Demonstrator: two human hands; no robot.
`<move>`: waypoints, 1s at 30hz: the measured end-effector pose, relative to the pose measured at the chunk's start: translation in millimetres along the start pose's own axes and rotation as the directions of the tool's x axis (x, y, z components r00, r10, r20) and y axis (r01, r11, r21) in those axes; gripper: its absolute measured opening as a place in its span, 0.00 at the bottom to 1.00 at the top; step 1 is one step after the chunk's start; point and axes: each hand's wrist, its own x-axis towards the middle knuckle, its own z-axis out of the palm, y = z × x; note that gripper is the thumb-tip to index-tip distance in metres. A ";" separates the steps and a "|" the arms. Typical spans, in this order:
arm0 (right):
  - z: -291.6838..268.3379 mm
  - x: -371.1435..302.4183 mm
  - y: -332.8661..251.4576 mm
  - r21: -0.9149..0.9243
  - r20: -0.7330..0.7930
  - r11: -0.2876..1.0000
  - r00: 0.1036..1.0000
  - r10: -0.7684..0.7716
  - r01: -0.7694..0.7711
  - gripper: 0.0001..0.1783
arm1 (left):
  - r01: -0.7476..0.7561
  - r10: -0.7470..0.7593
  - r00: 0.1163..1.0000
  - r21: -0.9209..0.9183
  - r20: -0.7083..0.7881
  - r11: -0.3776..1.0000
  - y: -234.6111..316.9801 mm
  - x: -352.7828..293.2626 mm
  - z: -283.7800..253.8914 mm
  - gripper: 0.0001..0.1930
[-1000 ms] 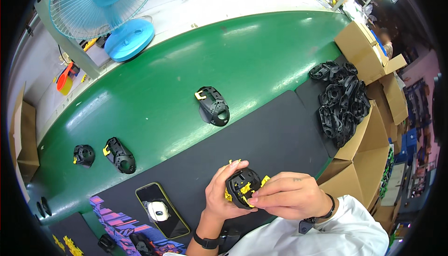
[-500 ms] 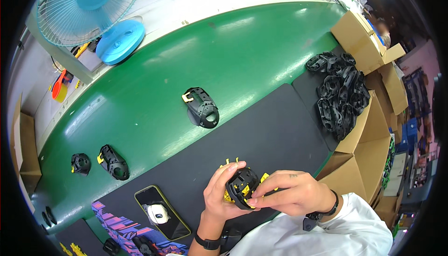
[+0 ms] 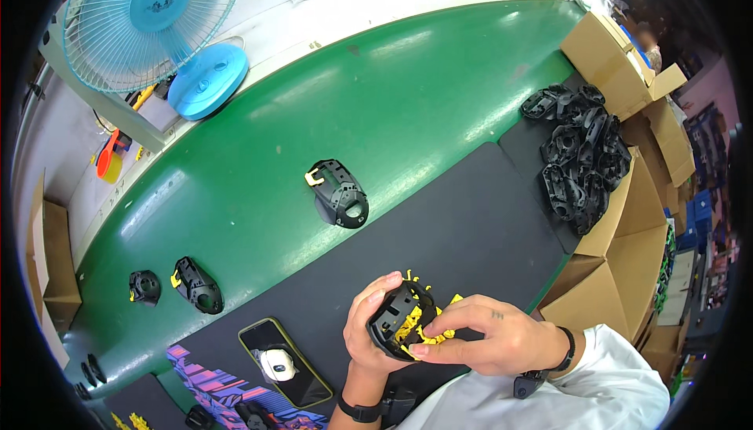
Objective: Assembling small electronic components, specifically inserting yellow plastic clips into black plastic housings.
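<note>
My left hand (image 3: 366,328) wraps round a black plastic shell (image 3: 390,319), hollow and oval like a mouse housing, tilted over the mat. My right hand (image 3: 490,334) has thumb and forefinger closed at the shell's lower right rim, with a small yellow plastic clip (image 3: 408,349) showing at the thumb tip. Close behind the shell and partly covered by it and my fingers lie several loose yellow clips (image 3: 409,325). Farther off on the green table, another black shell (image 3: 342,196) has a yellow clip at one end.
Two more shells with clips, one (image 3: 198,287) larger, lie at the left. A phone (image 3: 307,387) with a white mouse-shaped object (image 3: 278,365) on it rests on the dark mat (image 3: 471,218). Black shells (image 3: 580,156) are heaped beside cardboard boxes (image 3: 627,257). A blue fan (image 3: 208,81) stands far left.
The shell has tilted and shifted slightly left in my left hand, and more yellow clips show beside it. My right fingers stay at its rim. The whole view has shifted slightly.
</note>
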 end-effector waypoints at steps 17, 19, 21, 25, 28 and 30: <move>3.1 6.2 4.9 -0.049 0.014 0.997 0.998 -0.067 0.068 0.16 | -0.045 0.043 0.998 0.051 0.038 0.998 2.1 5.4 -4.4 0.37; 4.0 7.4 -1.7 -0.110 0.001 0.991 0.997 -0.072 0.072 0.15 | -0.078 0.076 0.996 0.033 0.052 0.996 1.1 5.9 -6.4 0.33; 6.5 6.8 -2.6 -0.120 -0.010 0.989 0.996 -0.089 0.087 0.15 | -0.094 0.092 0.995 0.036 0.045 0.995 0.6 4.4 -8.0 0.32; 3.5 4.6 -4.4 -0.152 -0.003 0.985 0.997 -0.080 0.079 0.16 | -0.077 0.076 0.996 0.003 0.050 0.997 0.5 2.6 -5.2 0.31; -2.8 3.5 -1.3 -0.137 0.063 0.988 0.996 -0.062 0.070 0.17 | -0.067 0.065 0.996 0.028 0.058 0.997 -5.0 1.2 -6.8 0.35; -4.1 0.7 6.3 -0.089 0.063 0.992 0.994 -0.086 0.092 0.17 | -0.080 0.076 0.995 0.065 0.062 0.995 -5.8 0.5 -6.6 0.40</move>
